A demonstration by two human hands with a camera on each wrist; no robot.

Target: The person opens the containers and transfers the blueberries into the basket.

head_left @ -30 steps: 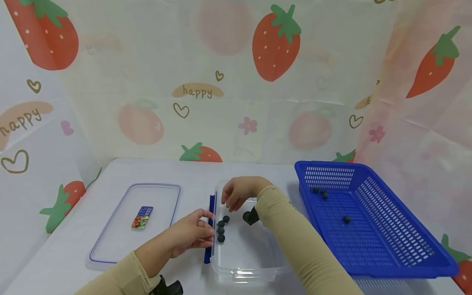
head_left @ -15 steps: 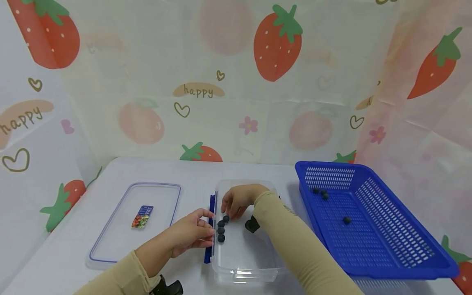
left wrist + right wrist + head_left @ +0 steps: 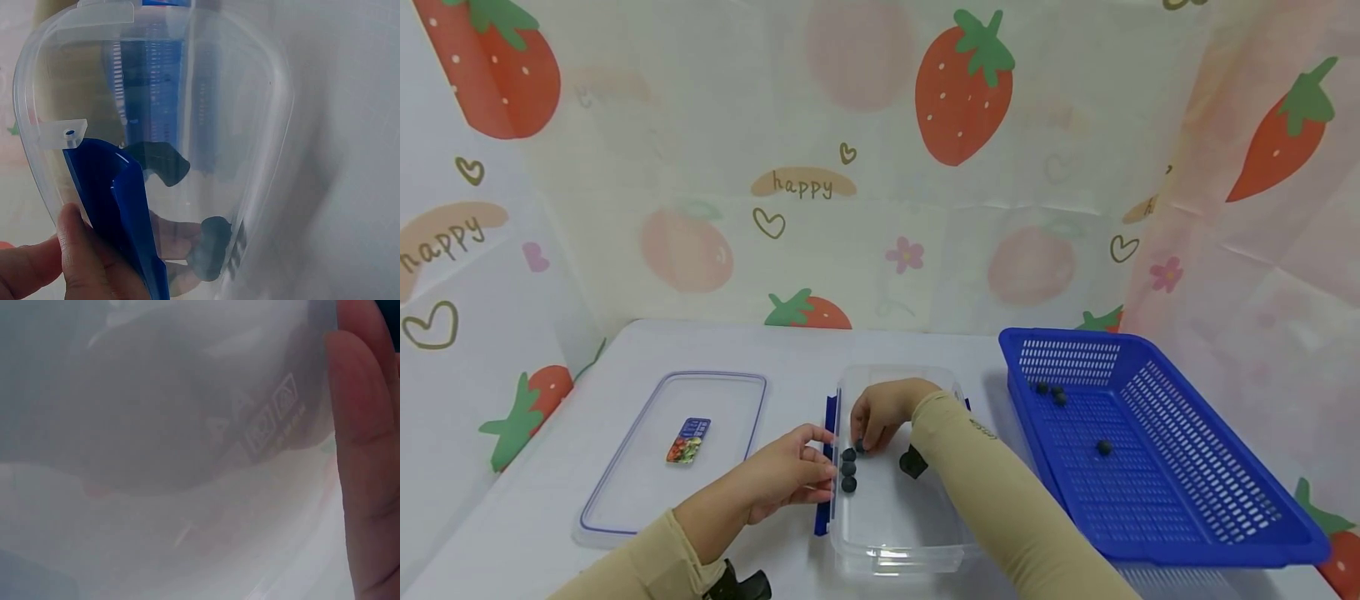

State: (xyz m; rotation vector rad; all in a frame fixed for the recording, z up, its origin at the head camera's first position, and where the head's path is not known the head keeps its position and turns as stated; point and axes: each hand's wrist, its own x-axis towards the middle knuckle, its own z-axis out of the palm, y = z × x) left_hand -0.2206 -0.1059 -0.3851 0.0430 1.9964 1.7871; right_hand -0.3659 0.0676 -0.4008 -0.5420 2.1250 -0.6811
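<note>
The right hand has come down from above the clear plastic box to the far-end dark ball, which puts the work at that end of the row; its fingertips are narrowed and appear to pinch the ball. The three other balls stay lined up along the box's left wall. The left hand stays at the blue latch, fingers bent; whether they grip it, I cannot tell.
</note>
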